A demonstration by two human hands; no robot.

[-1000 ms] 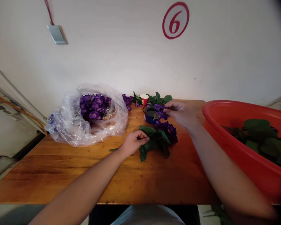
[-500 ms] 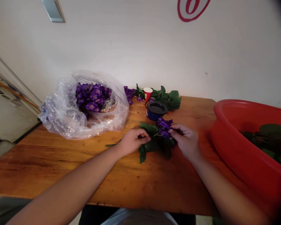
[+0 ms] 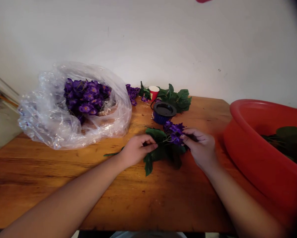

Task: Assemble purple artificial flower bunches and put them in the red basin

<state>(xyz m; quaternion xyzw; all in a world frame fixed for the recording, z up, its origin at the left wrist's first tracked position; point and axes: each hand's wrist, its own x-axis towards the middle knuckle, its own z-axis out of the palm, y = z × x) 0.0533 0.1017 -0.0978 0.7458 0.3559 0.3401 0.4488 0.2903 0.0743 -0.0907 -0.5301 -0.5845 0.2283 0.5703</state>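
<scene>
My left hand (image 3: pixel 139 148) pinches the thin stem of a leafy green sprig (image 3: pixel 155 135) above the wooden table. At the right, my right hand (image 3: pixel 200 143) has its thumb and fingers closed on the edge of a purple flower cluster (image 3: pixel 173 132). The cluster lies between my two hands, over the green leaves. Just behind it stands a dark blue pot (image 3: pixel 163 112) with a black top. The sprig's green stem end shows to the left of my left wrist.
A clear plastic bag (image 3: pixel 113 122) with purple flowers (image 3: pixel 89 97) lies at the left. A red paper cup (image 3: pixel 153 93), more flowers and green leaves (image 3: pixel 182 99) are by the wall. A large red tub (image 3: pixel 252 158) with greenery stands right on the wooden table (image 3: pixel 128 198).
The camera view has shifted, so the bag appears nearer and further left. Both hands keep their grips, with my right hand and the flower cluster slightly further right in view.
</scene>
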